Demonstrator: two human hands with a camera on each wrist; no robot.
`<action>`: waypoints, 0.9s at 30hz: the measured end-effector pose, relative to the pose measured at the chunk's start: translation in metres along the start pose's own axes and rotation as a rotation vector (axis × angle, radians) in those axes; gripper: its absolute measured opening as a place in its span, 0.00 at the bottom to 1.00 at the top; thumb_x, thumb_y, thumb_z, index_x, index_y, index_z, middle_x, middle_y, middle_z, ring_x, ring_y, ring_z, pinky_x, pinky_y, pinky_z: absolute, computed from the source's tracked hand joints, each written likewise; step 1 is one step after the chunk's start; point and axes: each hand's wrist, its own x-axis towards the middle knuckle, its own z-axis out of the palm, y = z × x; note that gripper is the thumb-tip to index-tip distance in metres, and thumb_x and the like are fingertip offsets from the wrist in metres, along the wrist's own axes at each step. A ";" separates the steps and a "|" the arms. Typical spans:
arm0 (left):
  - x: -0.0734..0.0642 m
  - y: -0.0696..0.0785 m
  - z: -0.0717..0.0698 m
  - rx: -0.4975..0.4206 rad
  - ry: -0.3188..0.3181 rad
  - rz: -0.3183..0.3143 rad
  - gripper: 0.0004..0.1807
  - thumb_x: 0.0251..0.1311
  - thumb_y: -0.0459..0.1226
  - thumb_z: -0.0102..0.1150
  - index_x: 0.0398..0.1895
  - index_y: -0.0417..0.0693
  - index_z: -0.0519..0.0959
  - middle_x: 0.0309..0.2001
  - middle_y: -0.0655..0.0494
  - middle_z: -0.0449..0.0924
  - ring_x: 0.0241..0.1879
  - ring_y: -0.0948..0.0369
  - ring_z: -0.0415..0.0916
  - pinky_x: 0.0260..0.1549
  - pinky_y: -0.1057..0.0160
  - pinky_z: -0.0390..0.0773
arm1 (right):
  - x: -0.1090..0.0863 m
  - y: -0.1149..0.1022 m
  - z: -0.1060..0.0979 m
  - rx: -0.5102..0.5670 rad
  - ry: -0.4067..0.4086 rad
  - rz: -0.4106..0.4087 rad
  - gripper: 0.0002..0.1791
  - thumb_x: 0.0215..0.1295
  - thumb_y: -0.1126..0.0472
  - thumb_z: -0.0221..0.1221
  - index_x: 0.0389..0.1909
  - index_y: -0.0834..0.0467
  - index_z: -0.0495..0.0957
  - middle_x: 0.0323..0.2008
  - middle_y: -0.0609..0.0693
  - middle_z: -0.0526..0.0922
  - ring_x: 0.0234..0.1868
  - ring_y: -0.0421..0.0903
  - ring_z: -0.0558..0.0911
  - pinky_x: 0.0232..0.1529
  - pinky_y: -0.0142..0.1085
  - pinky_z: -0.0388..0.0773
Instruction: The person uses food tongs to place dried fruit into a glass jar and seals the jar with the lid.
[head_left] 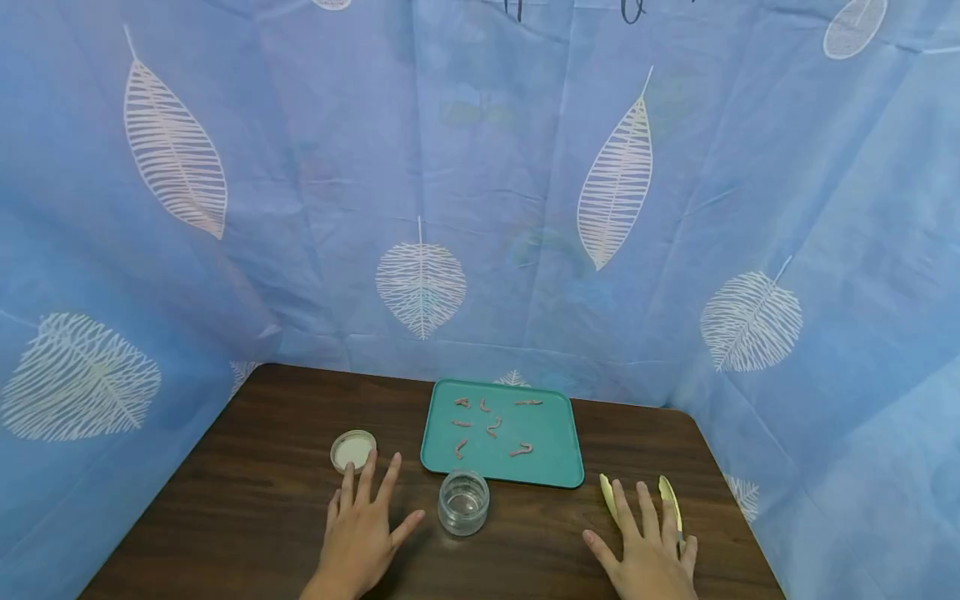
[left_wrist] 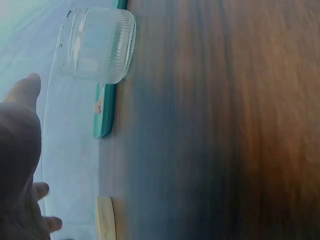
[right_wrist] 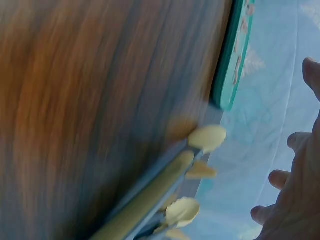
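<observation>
As nothing's gripped, L hand & R hand are splayed; clear round glass jar, pale-yellow scalloped tongs prob. placed for reach.

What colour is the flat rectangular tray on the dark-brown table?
Plain teal; the flat rectangular tray shows best in the head view.

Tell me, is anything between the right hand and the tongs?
Nothing visible: the right hand hovers over the tongs, fingers spread; the glass jar stands off to its left, the teal tray farther back.
</observation>
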 end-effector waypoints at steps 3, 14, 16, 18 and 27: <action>0.002 0.003 0.003 -0.011 0.025 -0.016 0.51 0.71 0.72 0.55 0.89 0.63 0.55 0.87 0.39 0.54 0.82 0.26 0.54 0.68 0.19 0.67 | 0.004 0.012 -0.005 0.013 -0.014 0.020 0.62 0.68 0.16 0.51 0.90 0.48 0.42 0.88 0.68 0.34 0.82 0.84 0.34 0.71 0.89 0.30; 0.008 0.014 0.012 -0.160 0.082 0.024 0.50 0.74 0.67 0.58 0.88 0.52 0.56 0.80 0.35 0.64 0.75 0.28 0.67 0.67 0.24 0.73 | 0.017 0.041 -0.008 0.050 -0.043 0.127 0.73 0.63 0.13 0.55 0.89 0.58 0.35 0.85 0.73 0.33 0.80 0.87 0.36 0.67 0.90 0.43; 0.007 0.016 0.014 -0.218 0.074 0.025 0.50 0.74 0.65 0.60 0.87 0.49 0.57 0.79 0.35 0.66 0.74 0.29 0.69 0.68 0.25 0.73 | 0.018 0.046 -0.003 0.050 -0.017 0.166 0.76 0.61 0.14 0.57 0.88 0.64 0.37 0.83 0.76 0.37 0.80 0.86 0.43 0.66 0.89 0.52; 0.007 0.019 0.016 -0.291 0.051 0.007 0.50 0.74 0.64 0.61 0.86 0.46 0.57 0.79 0.34 0.66 0.74 0.30 0.70 0.69 0.25 0.72 | 0.017 0.050 0.005 0.050 0.023 0.207 0.79 0.58 0.15 0.61 0.86 0.70 0.40 0.81 0.78 0.44 0.76 0.86 0.52 0.63 0.86 0.60; 0.011 0.032 0.028 -0.582 -0.080 -0.090 0.56 0.69 0.63 0.68 0.81 0.31 0.59 0.77 0.33 0.70 0.73 0.34 0.73 0.69 0.30 0.75 | 0.017 0.068 0.036 -0.018 0.137 0.291 0.76 0.48 0.26 0.78 0.73 0.85 0.58 0.57 0.83 0.68 0.47 0.74 0.75 0.56 0.65 0.77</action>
